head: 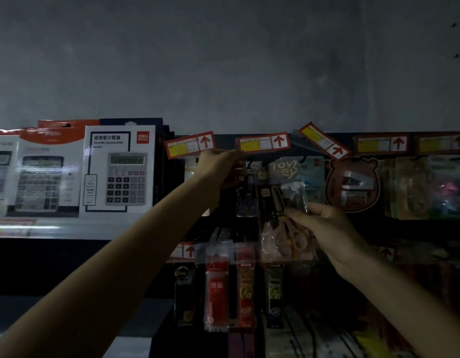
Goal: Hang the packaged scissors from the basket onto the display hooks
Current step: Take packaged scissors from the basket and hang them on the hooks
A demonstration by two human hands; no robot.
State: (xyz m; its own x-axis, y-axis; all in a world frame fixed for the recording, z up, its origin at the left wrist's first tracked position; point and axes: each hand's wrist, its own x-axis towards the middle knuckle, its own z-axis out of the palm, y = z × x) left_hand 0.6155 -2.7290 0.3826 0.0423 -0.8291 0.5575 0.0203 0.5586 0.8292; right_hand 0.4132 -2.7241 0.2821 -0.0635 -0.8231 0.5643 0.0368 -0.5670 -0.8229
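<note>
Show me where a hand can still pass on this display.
Looks open, though dim: the dark strip between the calculator box and the left hand, and the dark band under the bear pack, right of the right hand. Crowded: the scissors pack overlaps hanging packs, and the pen packs sit tight below.

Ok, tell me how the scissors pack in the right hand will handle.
The scissors pack is clear film, so it probably flexes and may feel slick. The right hand pinches it by fingertips alone, so it is likely light.

Dim white shelf with boxed calculators; beside it, dark hook panel with hanging packets.
</note>
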